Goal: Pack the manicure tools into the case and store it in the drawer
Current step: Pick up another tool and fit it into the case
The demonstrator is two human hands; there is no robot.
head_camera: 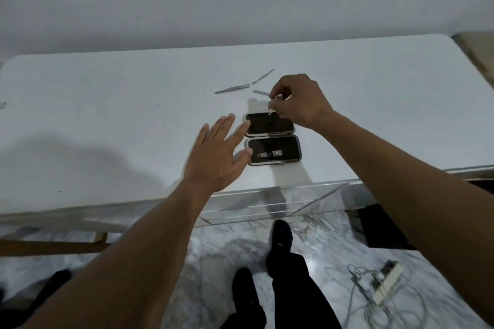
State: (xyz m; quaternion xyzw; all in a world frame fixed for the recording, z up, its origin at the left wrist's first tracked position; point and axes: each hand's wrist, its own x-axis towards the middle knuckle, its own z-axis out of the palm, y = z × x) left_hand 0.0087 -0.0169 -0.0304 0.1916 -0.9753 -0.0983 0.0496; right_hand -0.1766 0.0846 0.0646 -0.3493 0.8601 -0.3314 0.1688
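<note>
A black manicure case lies open flat on the white table, its two halves one behind the other. A nail clipper sits in the near half. My right hand hovers over the far half's back edge, fingers pinched on a small metal tool. My left hand is spread open, fingertips touching the left edges of both halves. Three slim metal tools lie loose behind the case: one to the left, one farther back, one partly hidden by my right hand.
A clear acrylic drawer stands pulled out under the table's front edge, below the case. On the marble floor lie a power strip with cables at right. My dark-clad legs and feet stand beneath. A wall rises behind the table.
</note>
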